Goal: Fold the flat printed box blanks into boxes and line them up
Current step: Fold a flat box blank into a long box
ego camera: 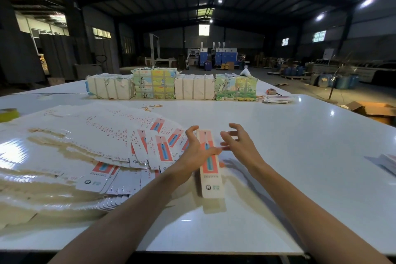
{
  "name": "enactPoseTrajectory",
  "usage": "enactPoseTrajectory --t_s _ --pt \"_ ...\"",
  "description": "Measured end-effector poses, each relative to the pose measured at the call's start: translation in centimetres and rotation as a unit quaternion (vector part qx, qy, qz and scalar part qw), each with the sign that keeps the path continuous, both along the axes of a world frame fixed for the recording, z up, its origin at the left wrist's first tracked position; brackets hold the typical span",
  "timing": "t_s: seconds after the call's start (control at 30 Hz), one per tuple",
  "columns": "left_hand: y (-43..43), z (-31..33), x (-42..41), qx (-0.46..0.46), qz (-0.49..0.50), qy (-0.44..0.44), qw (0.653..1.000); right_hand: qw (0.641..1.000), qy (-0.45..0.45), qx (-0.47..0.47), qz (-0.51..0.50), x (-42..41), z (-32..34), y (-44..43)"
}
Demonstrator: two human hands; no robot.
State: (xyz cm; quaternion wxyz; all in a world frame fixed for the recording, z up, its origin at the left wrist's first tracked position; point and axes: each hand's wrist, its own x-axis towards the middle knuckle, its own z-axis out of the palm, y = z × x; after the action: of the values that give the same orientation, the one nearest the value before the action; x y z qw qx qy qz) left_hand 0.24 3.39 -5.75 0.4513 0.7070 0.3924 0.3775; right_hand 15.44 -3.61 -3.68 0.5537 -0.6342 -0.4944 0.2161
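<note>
Nearest the front edge of the bench (278, 178), both forearms reach forward to one folded box (211, 178). It lies flat on the bench with its long axis running almost straight away from the person, and its near end sits between the two arms. Its far half lies between the hands. The left hand (196, 152) is on it: the thumb crosses the printed top face and the curled fingers rise at the left edge, though I cannot tell whether they clamp it. The right hand (241, 144) hovers just beside the box's right edge, fingers spread and loosely bent, holding nothing. The left hand is therefore the nearer one, and squaring the box into a row would probably mean sliding it sideways across that long axis. Just left of the left hand, flat blanks (85, 135) fan out in an overlapping pile. Well beyond, strapped bundles (192, 87) stand in a row.
</note>
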Motion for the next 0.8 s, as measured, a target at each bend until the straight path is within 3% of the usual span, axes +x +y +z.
enactPoseTrajectory --t_s 0.07,0.17,0.3,0.37,0.47,0.57,0.63,0.8 --pt "0.7 0.0 -0.3 -0.045 0.033 -0.041 0.998 0.996 -0.083 -0.031 -0.017 -0.9 0.5 -0.5" --pt "1.0 0.8 -0.2 -0.115 0.092 -0.075 0.986 0.969 -0.206 -0.114 0.079 -2.8 1.4 -1.6" --pt "1.2 0.8 0.7 -0.124 0.122 -0.129 0.976 0.951 -0.253 -0.14 0.108 -4.8 2.2 -2.9" --pt "1.1 0.7 0.9 -0.118 0.114 -0.162 0.973 0.936 -0.307 -0.147 0.086 -5.2 1.7 -3.2" --pt "0.5 0.6 0.8 -0.137 0.006 -0.196 0.971 0.922 -0.366 -0.128 0.008 -5.1 0.3 -4.2" --pt "0.3 0.5 0.0 0.076 -0.039 0.026 0.996 0.898 -0.421 -0.098 -0.083 -3.2 -0.4 -5.2" --pt "1.3 -0.8 -0.5 0.218 0.003 0.204 0.954 0.891 -0.425 -0.105 -0.12 -0.9 -0.5 -6.1" --pt "1.6 -2.3 -1.7 0.285 -0.002 0.377 0.881 0.841 -0.465 -0.168 -0.221 7.4 -0.6 -9.6"
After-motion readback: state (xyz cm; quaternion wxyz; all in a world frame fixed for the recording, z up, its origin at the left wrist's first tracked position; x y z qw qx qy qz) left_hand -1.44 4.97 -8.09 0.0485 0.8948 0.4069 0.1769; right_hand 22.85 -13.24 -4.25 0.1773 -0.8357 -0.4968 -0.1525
